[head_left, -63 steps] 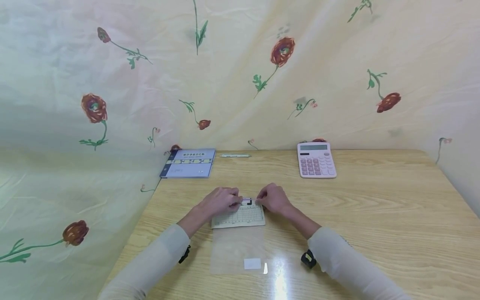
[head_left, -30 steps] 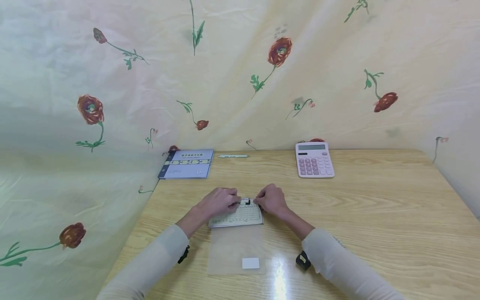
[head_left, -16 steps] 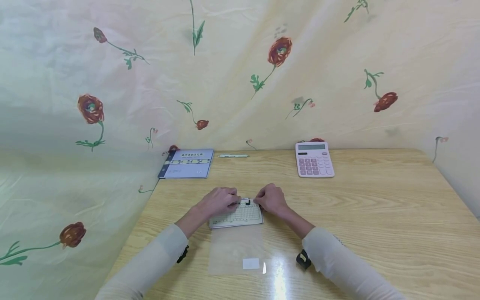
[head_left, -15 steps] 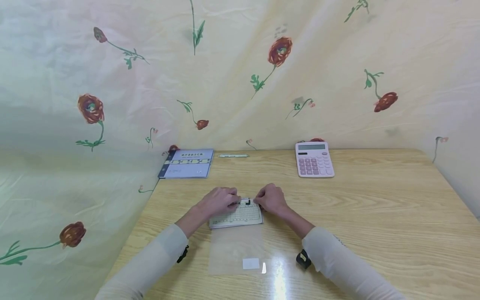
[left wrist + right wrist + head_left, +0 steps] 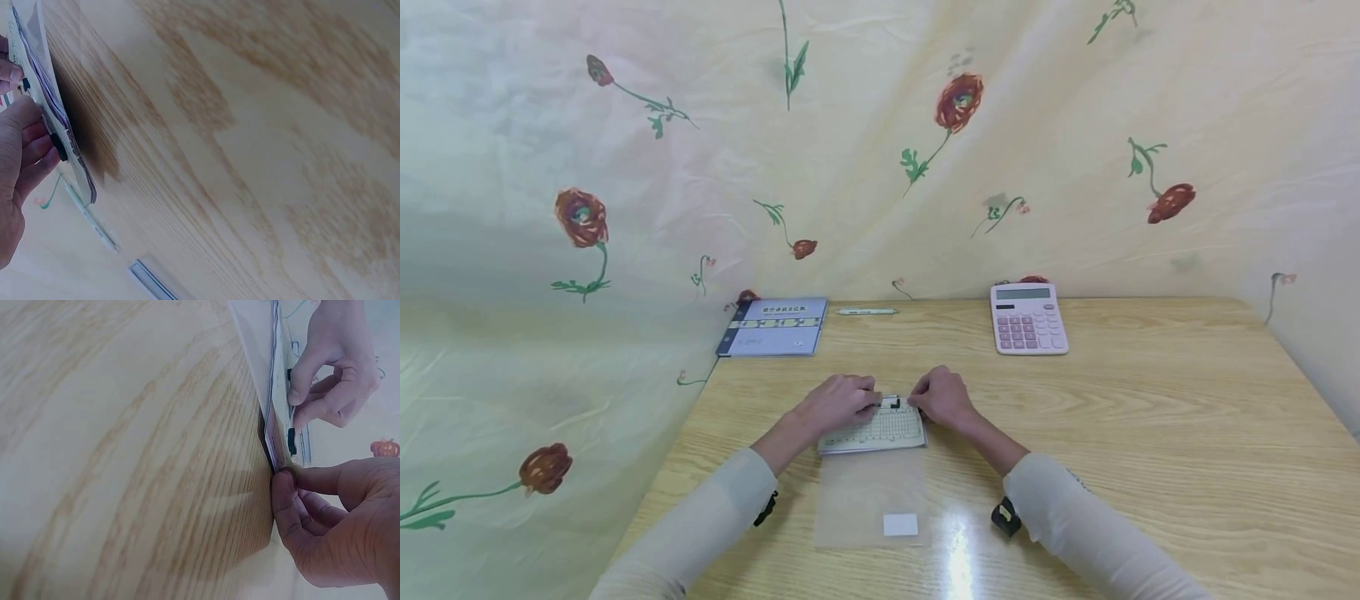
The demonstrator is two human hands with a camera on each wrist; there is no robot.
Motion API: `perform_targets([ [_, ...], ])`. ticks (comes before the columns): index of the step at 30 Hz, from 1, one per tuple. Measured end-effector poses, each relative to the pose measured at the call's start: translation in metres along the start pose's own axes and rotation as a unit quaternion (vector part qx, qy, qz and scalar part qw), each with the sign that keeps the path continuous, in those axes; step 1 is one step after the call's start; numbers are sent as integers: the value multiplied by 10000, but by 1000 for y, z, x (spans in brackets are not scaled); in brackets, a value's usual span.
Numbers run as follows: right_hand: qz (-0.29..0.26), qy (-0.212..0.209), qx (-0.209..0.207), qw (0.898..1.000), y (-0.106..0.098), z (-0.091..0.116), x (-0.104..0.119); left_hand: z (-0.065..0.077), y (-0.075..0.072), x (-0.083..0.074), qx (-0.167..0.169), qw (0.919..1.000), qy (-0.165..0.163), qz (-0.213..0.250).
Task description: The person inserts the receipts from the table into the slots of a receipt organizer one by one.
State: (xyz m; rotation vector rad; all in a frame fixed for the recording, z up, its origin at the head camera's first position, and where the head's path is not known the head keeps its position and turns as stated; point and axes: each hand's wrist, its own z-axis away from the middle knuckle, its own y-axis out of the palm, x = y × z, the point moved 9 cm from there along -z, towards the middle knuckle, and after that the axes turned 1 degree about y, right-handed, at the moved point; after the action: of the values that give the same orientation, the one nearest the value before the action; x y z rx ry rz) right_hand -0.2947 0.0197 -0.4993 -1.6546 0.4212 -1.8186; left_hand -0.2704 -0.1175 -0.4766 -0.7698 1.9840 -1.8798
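A stack of printed form sheets (image 5: 880, 429) with ruled tables lies in front of the person, with a black-ended clip (image 5: 893, 403) along its far edge. My left hand (image 5: 841, 402) grips the clip at the far edge, thumb on the near side. The right wrist view shows its thumb and forefinger between the two black ends. With thumb and forefinger my right hand (image 5: 350, 519) pinches the far right corner of the sheets. From under the stack a clear plastic sheet (image 5: 857, 500) reaches toward the person, bearing a white label (image 5: 900, 525). Fingers hide part of the clip.
At the back left lies a blue-grey booklet (image 5: 778, 327), with a pen (image 5: 867, 312) to its right. A pink calculator (image 5: 1028, 320) lies at the back right of the wooden table (image 5: 1165, 400). Flowered cloth (image 5: 865, 167) hangs behind the table.
Both hands keep their hold at the far edge of the sheets with hardly any movement. The head view has shifted slightly, and a bright glint on the plastic sheet has gone.
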Motion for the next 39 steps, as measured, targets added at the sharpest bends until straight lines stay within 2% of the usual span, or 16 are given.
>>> perform_targets([
  [9,-31,44,44,10000,2,0,-1,2,-1,0,-116,9999,27,83],
  [13,-80,45,131,9999,3,-2,-2,5,-2,1,-221,9993,27,299],
  [20,594,-381,-257,9972,-6,0,2,8,-1,5,-226,9979,-134,596],
  [25,809,-581,-200,9948,-8,3,7,11,-6,11,-210,9956,-314,853],
  [28,837,-544,-140,9949,-10,3,6,17,-11,21,-272,9932,-537,993],
  [32,762,-543,-97,9956,-12,-1,3,30,-18,39,-235,9868,-1046,1215],
  [36,650,-594,12,9961,-14,-2,1,47,-16,53,219,9740,-1788,1375],
  [39,636,-835,104,9944,-14,0,4,61,-11,54,572,9612,-2198,1566],
])
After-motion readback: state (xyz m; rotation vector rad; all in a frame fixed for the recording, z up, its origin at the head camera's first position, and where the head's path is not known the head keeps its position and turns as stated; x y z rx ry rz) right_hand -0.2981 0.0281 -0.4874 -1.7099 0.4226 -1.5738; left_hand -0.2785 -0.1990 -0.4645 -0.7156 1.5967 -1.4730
